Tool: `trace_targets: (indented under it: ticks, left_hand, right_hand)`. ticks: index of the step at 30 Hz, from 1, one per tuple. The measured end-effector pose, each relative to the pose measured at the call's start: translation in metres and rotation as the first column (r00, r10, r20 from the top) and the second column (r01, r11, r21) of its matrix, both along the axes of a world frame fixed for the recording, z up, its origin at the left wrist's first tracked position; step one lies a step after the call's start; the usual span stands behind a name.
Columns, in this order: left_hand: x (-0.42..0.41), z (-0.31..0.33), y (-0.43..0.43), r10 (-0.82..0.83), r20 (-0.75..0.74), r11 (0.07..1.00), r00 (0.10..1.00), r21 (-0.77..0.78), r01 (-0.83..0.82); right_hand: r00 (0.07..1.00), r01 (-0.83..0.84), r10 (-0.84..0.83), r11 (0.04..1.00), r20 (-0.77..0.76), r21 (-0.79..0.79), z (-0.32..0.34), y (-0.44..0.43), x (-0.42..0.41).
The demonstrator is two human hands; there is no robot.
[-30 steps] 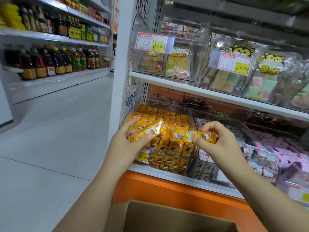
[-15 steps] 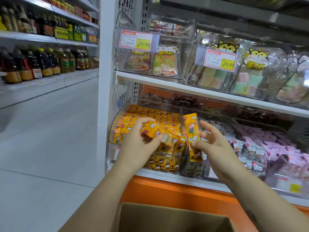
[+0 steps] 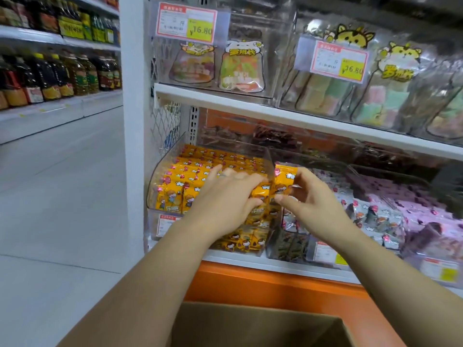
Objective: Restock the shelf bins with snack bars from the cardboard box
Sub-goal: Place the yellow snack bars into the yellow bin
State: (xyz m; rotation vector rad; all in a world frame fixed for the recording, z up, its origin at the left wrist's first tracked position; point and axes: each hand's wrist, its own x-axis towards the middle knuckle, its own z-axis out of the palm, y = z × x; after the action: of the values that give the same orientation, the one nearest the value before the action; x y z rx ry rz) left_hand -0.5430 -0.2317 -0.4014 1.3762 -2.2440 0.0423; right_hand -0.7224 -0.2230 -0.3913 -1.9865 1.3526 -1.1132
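A clear shelf bin at the lower left of the rack holds rows of yellow snack bars. My left hand lies over the bin's right part, its fingers pressing a yellow bar down among the others. My right hand pinches another yellow bar, held upright at the bin's right wall. The top edge of the cardboard box shows at the bottom middle, below my forearms; its inside is hidden.
Neighbouring clear bins hold grey-white packets and pink packets. A white shelf above carries candy bags and price tags. An orange base panel sits under the bins. To the left are a grey aisle floor and bottle shelves.
Both hands moved forward to the bin. My left hand lowered its bar onto the stacked bars. My right hand's bar turned from lying sideways to upright and came to the bin wall.
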Motion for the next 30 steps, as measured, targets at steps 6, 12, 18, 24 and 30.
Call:
trace_targets:
  ticks: [6,12,18,24,30]
  left_hand:
    - [-0.005,-0.012,0.003,0.059,-0.017,0.996,0.998,0.062,-0.058]
    - [-0.006,-0.024,0.003,0.104,0.016,0.994,0.994,-0.048,-0.103]
    - [0.000,-0.025,0.005,0.040,0.049,0.999,0.998,-0.032,-0.039]
    - [0.006,-0.032,0.013,0.044,0.059,0.993,0.997,-0.115,-0.037]
    - [0.002,-0.048,0.007,0.130,0.100,0.949,0.986,-0.300,-0.095]
  right_hand:
    - [0.979,0.005,-0.018,0.998,-0.204,-0.063,-0.012,-0.002,0.000]
    - [0.849,0.016,-0.183,0.947,-0.496,-0.322,-0.021,-0.011,-0.002]
    - [0.839,0.030,-0.242,0.914,-0.487,-0.404,-0.036,-0.013,-0.003]
    - [0.850,0.039,-0.250,0.907,-0.463,-0.419,-0.041,-0.003,0.003]
    - [0.810,0.060,-0.303,0.895,-0.503,-0.443,-0.060,0.015,-0.004]
